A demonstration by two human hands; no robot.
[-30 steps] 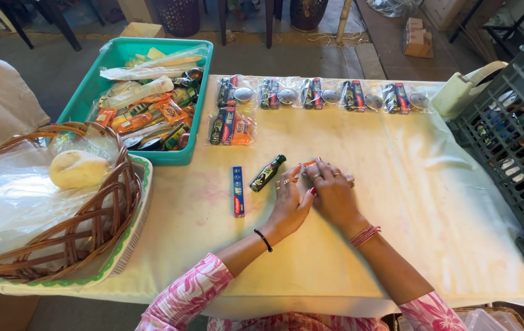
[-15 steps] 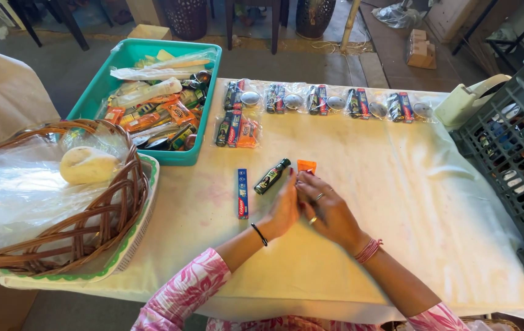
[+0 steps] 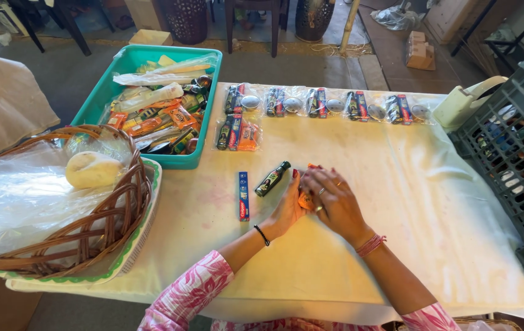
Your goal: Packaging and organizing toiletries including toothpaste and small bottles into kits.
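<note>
Both hands, left (image 3: 287,208) and right (image 3: 333,202), close together around an orange packet (image 3: 305,198) (blue box (image 3: 243,195) lies left)

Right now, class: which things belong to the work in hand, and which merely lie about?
In hand: small orange packet, between left hand and right hand; small dark bottle; slim blue box.

Lying about: brown wicker basket; grey plastic crate.

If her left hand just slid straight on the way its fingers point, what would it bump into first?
Most likely the small dark bottle lying just beyond the left hand, whose fingertips point up the table. Farther along that line sit clear packets, though depth is hard to judge.
</note>
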